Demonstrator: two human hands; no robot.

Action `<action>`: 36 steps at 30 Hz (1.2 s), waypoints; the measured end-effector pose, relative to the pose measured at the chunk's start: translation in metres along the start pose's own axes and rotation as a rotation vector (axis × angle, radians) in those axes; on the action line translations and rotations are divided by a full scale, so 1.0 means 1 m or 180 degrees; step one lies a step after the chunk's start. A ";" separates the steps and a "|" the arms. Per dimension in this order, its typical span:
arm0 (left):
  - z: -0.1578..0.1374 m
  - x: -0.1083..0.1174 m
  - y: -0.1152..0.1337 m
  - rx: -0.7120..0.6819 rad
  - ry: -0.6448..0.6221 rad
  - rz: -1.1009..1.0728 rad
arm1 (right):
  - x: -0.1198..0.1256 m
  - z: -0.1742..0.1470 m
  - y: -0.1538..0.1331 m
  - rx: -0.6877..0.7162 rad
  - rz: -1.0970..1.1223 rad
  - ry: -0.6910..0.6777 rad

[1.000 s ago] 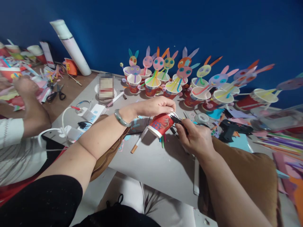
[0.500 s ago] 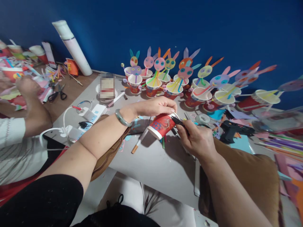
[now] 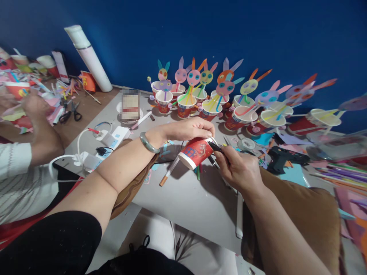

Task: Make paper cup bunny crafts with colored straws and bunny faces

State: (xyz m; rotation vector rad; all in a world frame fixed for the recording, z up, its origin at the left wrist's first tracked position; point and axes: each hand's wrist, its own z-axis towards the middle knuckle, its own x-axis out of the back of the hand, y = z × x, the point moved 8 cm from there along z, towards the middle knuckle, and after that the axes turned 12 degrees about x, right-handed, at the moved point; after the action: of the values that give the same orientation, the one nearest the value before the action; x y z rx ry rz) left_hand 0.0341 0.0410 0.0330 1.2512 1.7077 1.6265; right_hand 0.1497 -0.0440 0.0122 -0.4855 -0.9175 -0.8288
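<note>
A red paper cup (image 3: pixel 195 151) with printed patterns lies tilted over the table, its white base toward me. My left hand (image 3: pixel 195 129) is closed on the cup from above, fingers at its far rim, with a bangle (image 3: pixel 149 143) on the wrist. In my right hand (image 3: pixel 239 166) is a slim black pointed tool (image 3: pixel 215 147), its tip at the cup's right side near the rim. The tool's exact kind is hard to make out. Beneath the cup stick out a brown-tipped white stick (image 3: pixel 168 173) and a green strip (image 3: pixel 198 172).
Several cups with paper rabbit figures (image 3: pixel 193 77) line the blue wall. A black glue gun (image 3: pixel 286 158) and paper scraps are at right. Power strips (image 3: pixel 111 139) with cables lie left. A co-worker's arm (image 3: pixel 40 118) and black scissors (image 3: pixel 70 113) are farther left.
The black tool's tip has shifted slightly against the cup's side. Both hands stay almost in place, and the whole view has drifted a little.
</note>
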 end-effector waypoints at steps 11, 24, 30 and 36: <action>-0.001 0.000 0.001 0.0135 0.0043 -0.0021 | 0.004 -0.006 0.002 0.0028 0.0130 0.0381; -0.001 0.001 0.006 -0.0161 0.0128 0.0103 | -0.006 -0.012 0.030 -0.1209 0.1644 0.1007; -0.002 -0.002 0.002 -0.0101 -0.0065 0.0260 | -0.006 -0.015 0.028 -0.1250 0.1579 0.1012; 0.000 -0.004 -0.002 -0.0048 -0.0215 0.0369 | -0.005 -0.015 0.024 -0.1234 0.1457 0.0883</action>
State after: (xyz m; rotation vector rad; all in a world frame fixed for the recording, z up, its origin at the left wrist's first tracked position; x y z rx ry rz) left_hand 0.0354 0.0374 0.0300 1.4049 1.6063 1.6395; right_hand 0.1747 -0.0370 -0.0007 -0.8570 -0.3620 -0.6297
